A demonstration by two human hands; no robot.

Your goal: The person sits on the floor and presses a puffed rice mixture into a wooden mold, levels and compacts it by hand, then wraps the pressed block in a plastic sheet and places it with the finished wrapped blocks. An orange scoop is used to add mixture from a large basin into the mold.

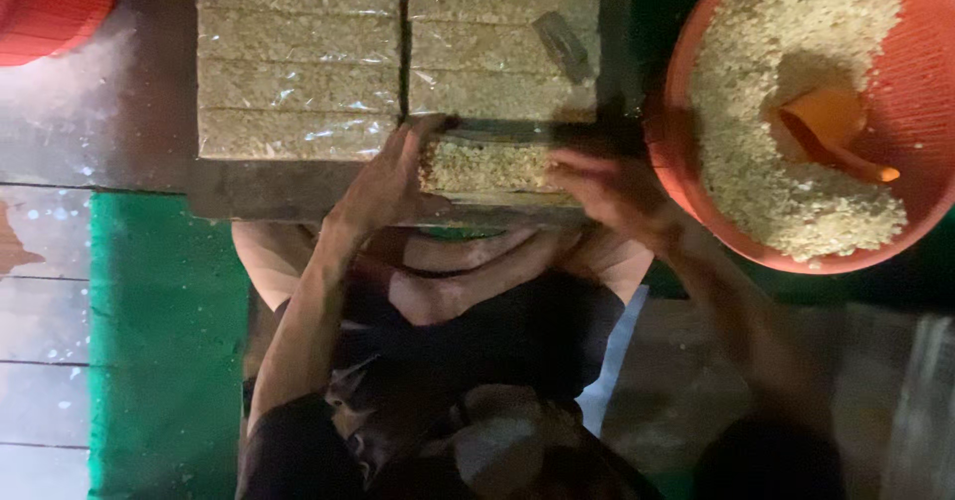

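Left hand [393,177] and right hand [612,197] clasp the ends of a grainy pressed block [484,167] at the wooden board's [249,187] near edge; fingers curled, apparently gripping, beside wrapped bars [298,57].

Dim light is falling over a wet, dark floor [60,112] of grey slabs. A green mat [164,341] is lying across it, and a red tub's rim [50,12] is showing in one corner.
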